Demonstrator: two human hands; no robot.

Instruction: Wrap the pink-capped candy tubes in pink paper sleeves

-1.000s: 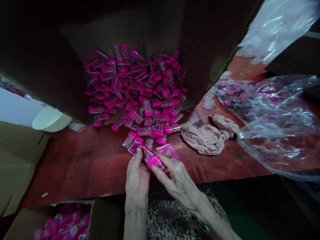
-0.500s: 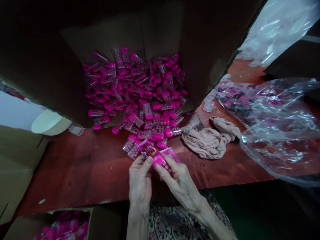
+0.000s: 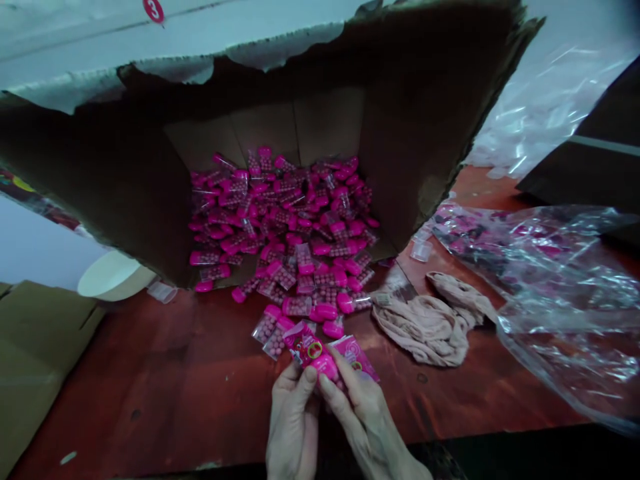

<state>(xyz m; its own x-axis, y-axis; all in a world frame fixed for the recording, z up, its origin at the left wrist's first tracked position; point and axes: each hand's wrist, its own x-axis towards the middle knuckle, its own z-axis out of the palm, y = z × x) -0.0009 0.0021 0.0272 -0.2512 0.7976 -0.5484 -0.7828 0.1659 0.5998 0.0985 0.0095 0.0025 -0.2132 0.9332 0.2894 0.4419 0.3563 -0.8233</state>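
We hold one pink-capped plastic packet [image 3: 310, 353] low in front of us, above the red-brown table top [image 3: 150, 393]. Our left hand [image 3: 293, 427] and right hand [image 3: 367, 420] stand close together, and both pinch its lower end between thumb and fingers. A printed pink card [image 3: 356, 357] lies just beside the right fingers. Farther on, a heap of pink packets [image 3: 280, 227] lies inside the open cardboard box [image 3: 325, 127]. We judge that the work in hand is on this one packet, and the slippery plastic calls for a steady pinch in the next move.
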